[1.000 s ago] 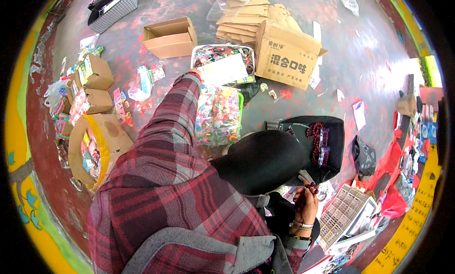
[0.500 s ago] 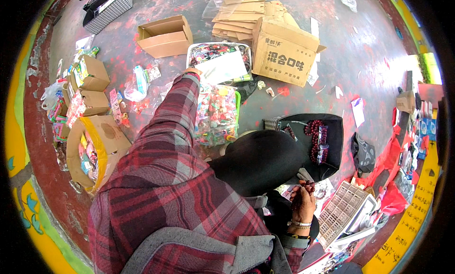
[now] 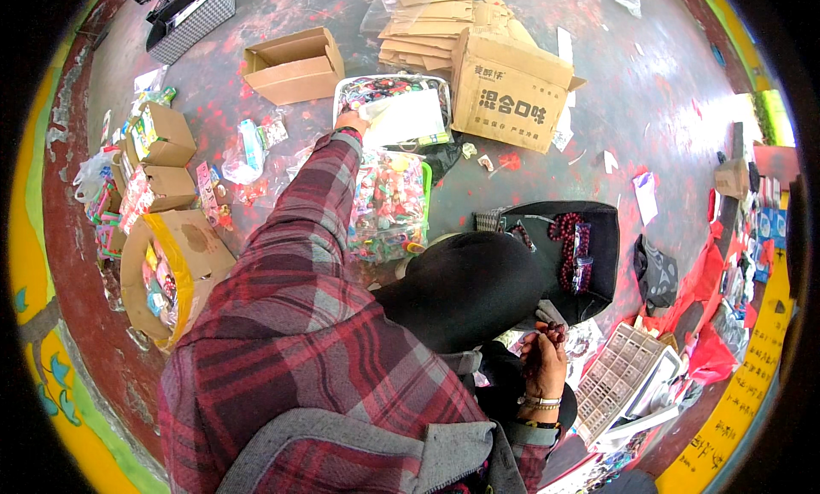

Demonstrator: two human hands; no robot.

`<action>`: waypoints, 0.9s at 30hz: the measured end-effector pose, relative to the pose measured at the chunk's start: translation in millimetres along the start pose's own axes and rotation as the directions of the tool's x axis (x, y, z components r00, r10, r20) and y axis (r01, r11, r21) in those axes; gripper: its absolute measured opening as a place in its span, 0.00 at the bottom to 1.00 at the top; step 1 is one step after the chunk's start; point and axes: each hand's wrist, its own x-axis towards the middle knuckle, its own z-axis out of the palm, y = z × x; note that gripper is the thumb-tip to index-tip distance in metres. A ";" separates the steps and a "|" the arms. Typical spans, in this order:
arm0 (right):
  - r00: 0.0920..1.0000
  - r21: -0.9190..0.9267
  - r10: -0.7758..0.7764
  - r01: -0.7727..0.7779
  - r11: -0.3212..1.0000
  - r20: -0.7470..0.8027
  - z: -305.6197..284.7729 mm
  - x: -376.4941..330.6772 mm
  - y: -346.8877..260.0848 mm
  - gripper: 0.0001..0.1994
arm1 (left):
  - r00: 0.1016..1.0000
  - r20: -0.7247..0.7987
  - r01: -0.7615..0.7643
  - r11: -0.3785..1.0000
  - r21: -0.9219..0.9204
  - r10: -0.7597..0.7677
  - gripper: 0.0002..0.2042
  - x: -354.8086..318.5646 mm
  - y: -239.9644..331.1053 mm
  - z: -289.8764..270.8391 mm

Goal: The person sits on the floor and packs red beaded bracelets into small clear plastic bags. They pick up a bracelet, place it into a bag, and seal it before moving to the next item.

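Note:
My left hand (image 3: 352,123) reaches forward to the near left rim of a white basket (image 3: 339,91) full of small packaged goods. It is beside the left edge of a white sheet (image 3: 405,120) lying over those goods; its fingers are too small and covered to read. Low on the right, my right hand (image 3: 544,364) is closed around a small bunch of dark red beads (image 3: 553,331). Ahead of that hand, a black box (image 3: 604,282) holds strings of dark red beads (image 3: 564,231) and small clear packets (image 3: 582,272).
A green-rimmed bin (image 3: 427,202) of wrapped items stands before my leg. Cardboard boxes (image 3: 511,101) and flattened cartons (image 3: 431,20) lie beyond. To the left is a taped carton (image 3: 205,246). A beige plastic crate (image 3: 622,376) and red bags (image 3: 711,357) lie to the right.
My left hand has shifted slightly forward, and more of it shows at the basket. The white sheet's left edge lies a little farther right. My right hand keeps its beads, barely moved.

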 end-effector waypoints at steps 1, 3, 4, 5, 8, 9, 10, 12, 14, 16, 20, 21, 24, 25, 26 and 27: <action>1.000 -0.002 0.001 -0.001 1.000 0.001 0.2 -0.8 0.8 0.11 | 0.997 -0.039 -0.062 0.995 -0.072 0.060 0.21 -3.7 5.4 -5.8; 1.000 -0.023 -0.015 0.015 1.000 0.011 -0.1 -1.7 2.2 0.11 | 0.979 -0.102 -0.195 0.948 -0.253 0.175 0.18 -12.7 21.1 -21.4; 0.999 -0.035 -0.023 0.024 0.999 0.022 -0.3 -1.0 2.3 0.11 | 0.970 -0.131 -0.236 0.927 -0.290 0.206 0.16 -12.8 26.4 -26.9; 0.999 -0.034 -0.027 0.028 0.999 0.033 -0.8 -0.9 2.5 0.11 | 0.958 -0.162 -0.277 0.904 -0.326 0.235 0.15 -12.0 32.0 -33.4; 0.998 -0.014 -0.045 0.045 0.999 0.037 -2.7 -5.4 2.8 0.10 | 0.904 -0.157 -0.427 0.873 -0.238 0.399 0.16 -23.2 60.0 -66.0; 0.998 0.004 -0.043 0.043 0.999 0.039 -3.3 -5.4 3.8 0.10 | 0.888 -0.215 -0.440 0.887 -0.141 0.406 0.14 -35.6 68.8 -77.0; 0.998 -0.021 -0.052 0.053 0.998 0.043 -3.9 -5.0 4.0 0.10 | 0.890 -0.202 -0.450 0.863 -0.230 0.410 0.14 -41.1 68.2 -79.7; 0.996 -0.032 -0.068 0.070 0.997 0.053 -10.3 -2.3 8.3 0.10 | 0.885 -0.208 -0.465 0.794 -0.392 0.416 0.13 -62.9 69.9 -95.9; 0.994 -0.028 -0.088 0.090 0.996 0.062 -10.0 -6.5 8.6 0.11 | 0.872 -0.230 -0.484 0.695 -0.532 0.432 0.13 -117.9 78.7 -120.9; 0.994 -0.028 -0.086 0.088 0.996 0.067 -4.2 -10.4 3.9 0.10 | 0.937 -0.185 -0.350 0.776 -0.525 0.297 0.12 -146.4 62.9 -123.3; 0.987 -0.017 -0.123 0.125 0.992 0.104 -12.0 -9.0 8.9 0.11 | 0.995 -0.015 -0.004 -0.105 -0.995 0.100 0.09 -222.0 35.7 -83.3; 0.986 -0.021 -0.129 0.132 0.991 0.106 -11.4 -10.7 9.3 0.11 | 0.997 0.071 0.071 -0.256 -0.964 0.011 0.08 -250.0 35.4 -80.3; 0.984 -0.038 -0.139 0.144 0.989 0.116 -5.0 -16.1 3.1 0.11 | 0.873 0.421 0.419 -0.063 -0.906 -0.248 0.10 -275.1 -14.2 -25.8; 0.982 -0.045 -0.145 0.152 0.987 0.124 -4.7 -16.9 2.5 0.11 | 0.841 0.468 0.489 0.011 -0.872 -0.272 0.09 -282.1 -18.5 -20.3; 0.980 -0.051 -0.152 0.160 0.986 0.131 -4.8 -18.0 2.3 0.11 | 0.806 0.510 0.555 0.084 -0.828 -0.300 0.09 -284.8 -23.3 -13.6; 0.978 -0.052 -0.154 0.163 0.985 0.143 -6.2 -19.7 2.5 0.11 | 0.809 0.520 0.563 0.108 -0.819 -0.275 0.09 -278.4 -38.1 1.3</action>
